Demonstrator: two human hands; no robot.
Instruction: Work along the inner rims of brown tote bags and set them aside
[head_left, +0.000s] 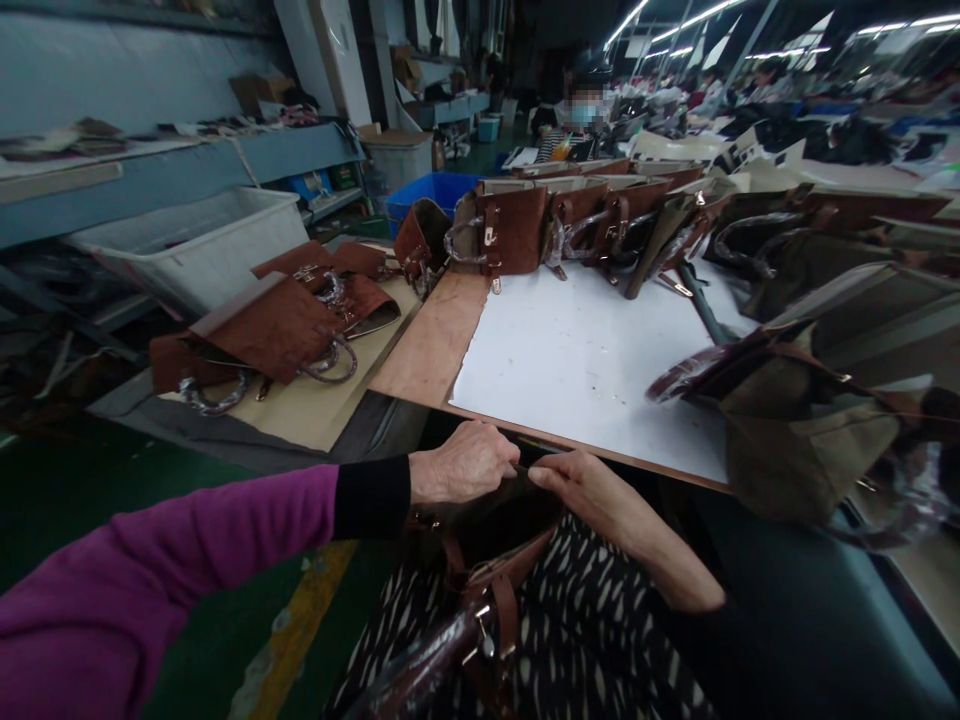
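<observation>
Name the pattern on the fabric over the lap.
The fabric is black with pale, elongated flecks, best seen in the head view beside the bag.

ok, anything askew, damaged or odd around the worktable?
Mildly. The white paper sheet on the brown board-topped worktable has a ragged left edge and small dark specks. Left of it, a heap of brown handbags lies overlapping, unlike the upright row of brown handbags along the far side.
</observation>
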